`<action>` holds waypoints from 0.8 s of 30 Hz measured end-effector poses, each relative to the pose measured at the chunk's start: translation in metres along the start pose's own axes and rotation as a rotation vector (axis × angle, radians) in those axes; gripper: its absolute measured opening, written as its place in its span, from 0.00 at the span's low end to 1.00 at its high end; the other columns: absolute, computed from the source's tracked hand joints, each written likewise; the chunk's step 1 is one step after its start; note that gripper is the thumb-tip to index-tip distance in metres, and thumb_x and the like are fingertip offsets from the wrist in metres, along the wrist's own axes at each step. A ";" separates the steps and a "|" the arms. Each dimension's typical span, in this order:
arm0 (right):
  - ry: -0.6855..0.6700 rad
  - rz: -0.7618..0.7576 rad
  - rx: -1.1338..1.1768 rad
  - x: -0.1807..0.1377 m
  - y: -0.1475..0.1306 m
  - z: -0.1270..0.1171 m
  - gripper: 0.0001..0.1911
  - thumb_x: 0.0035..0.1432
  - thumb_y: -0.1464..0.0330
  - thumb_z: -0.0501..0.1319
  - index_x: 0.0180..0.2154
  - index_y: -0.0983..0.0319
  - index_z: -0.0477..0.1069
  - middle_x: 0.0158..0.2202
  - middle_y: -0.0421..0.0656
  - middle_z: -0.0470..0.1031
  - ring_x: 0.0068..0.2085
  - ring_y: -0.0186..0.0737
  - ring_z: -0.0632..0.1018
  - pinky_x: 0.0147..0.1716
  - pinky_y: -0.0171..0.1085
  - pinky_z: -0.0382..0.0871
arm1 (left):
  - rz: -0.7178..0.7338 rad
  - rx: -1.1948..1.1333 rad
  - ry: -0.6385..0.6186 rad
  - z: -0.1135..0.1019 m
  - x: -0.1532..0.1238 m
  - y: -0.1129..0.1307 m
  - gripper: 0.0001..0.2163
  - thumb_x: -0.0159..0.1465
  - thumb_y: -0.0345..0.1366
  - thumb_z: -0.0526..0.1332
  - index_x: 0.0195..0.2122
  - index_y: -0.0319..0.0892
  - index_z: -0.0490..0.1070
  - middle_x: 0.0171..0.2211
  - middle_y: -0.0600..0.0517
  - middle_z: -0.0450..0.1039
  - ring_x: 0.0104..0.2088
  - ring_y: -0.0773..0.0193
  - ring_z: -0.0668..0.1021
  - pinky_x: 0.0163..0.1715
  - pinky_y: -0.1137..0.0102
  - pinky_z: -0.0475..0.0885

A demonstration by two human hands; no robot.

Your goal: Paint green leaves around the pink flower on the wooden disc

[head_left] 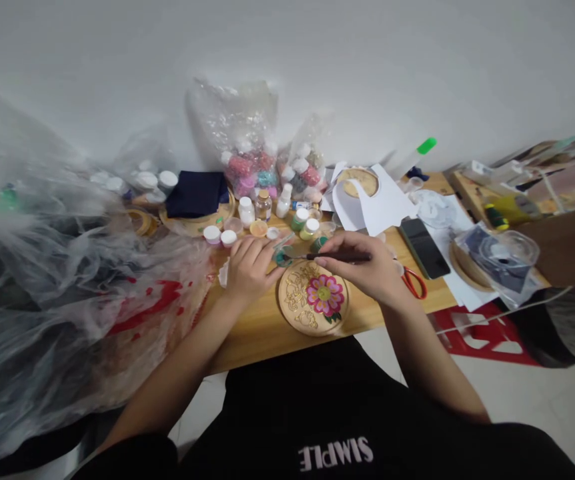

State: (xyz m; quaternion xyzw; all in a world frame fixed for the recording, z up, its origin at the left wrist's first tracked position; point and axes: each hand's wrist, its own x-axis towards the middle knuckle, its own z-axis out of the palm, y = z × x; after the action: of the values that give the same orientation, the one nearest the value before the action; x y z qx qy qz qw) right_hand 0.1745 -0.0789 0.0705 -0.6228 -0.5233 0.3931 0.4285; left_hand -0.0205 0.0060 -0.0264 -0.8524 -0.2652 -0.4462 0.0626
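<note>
Brush [340, 256] sits pinched in the right hand [367, 268] I watch remotely, tip at the teal jar [282, 256] my left hand [250, 268] grips, just beyond the floral disc [313, 298].

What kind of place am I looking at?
Likely a craft workspace: a wooden table holds small lidded jars and a round panel with one coloured flower, and the right hand holds a thin dark-handled tool.

On the worktop [247, 340], the flower plaque [312, 300] lies before the jars [310, 230], with scissors [423, 287] and then a smartphone [425, 249] to its right.
</note>
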 end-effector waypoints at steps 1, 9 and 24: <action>0.002 0.005 0.002 -0.002 0.002 -0.001 0.15 0.48 0.57 0.72 0.30 0.61 0.75 0.28 0.41 0.79 0.29 0.34 0.79 0.30 0.35 0.76 | 0.002 -0.008 -0.008 0.000 0.000 0.000 0.12 0.67 0.42 0.59 0.45 0.40 0.72 0.34 0.49 0.77 0.37 0.58 0.78 0.37 0.64 0.70; 0.129 -0.014 0.054 -0.018 0.009 0.003 0.10 0.49 0.63 0.72 0.32 0.60 0.78 0.32 0.42 0.82 0.31 0.37 0.82 0.31 0.36 0.79 | 0.023 -0.076 -0.028 0.004 -0.004 0.001 0.13 0.65 0.42 0.62 0.45 0.38 0.73 0.35 0.47 0.78 0.37 0.58 0.77 0.37 0.64 0.69; 0.262 -0.130 -0.203 -0.025 0.003 0.020 0.07 0.56 0.65 0.65 0.36 0.60 0.78 0.33 0.43 0.83 0.30 0.37 0.82 0.25 0.34 0.74 | -0.006 -0.159 -0.114 0.005 -0.011 -0.002 0.12 0.63 0.35 0.62 0.47 0.39 0.73 0.39 0.46 0.80 0.40 0.56 0.79 0.41 0.62 0.72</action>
State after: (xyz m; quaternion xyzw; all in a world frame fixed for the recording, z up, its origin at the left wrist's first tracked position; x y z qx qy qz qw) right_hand 0.1530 -0.1012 0.0624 -0.6736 -0.5391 0.2253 0.4526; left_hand -0.0227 0.0056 -0.0383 -0.8779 -0.2348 -0.4169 -0.0216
